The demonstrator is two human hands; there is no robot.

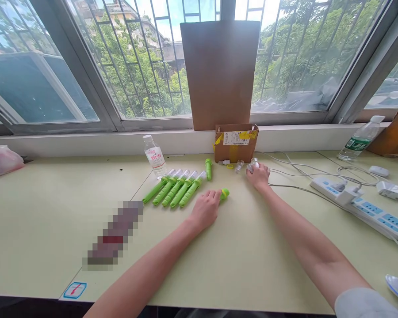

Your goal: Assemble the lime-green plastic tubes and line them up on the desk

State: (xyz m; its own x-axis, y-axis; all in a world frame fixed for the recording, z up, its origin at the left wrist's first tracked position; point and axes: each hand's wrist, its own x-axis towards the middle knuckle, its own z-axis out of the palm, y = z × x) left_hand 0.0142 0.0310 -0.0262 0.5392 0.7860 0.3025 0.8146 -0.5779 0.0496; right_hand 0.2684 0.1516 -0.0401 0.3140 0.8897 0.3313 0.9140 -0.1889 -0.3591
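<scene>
Near the middle of the table, my left hand (206, 208) is closed around a green handle, whose ribbed yellow-green end (224, 194) sticks out to the right. My right hand (258, 176) is closed on a clear plastic cap (254, 162) by the cardboard box. Another clear cap (239, 166) lies just left of it. Several green tubes with clear tops (175, 190) lie side by side, slanted, left of my left hand. Behind that hand is a single green handle without a clear top (208, 169). A small yellow ring (230, 166) lies before the box.
A cardboard box (234, 152) stands by the sill, with a tall brown board (221, 75) behind it. Water bottles stand at left (155, 158) and right (361, 139). A power strip (360, 207) and cables occupy the right side. A pixelated patch covers something at left.
</scene>
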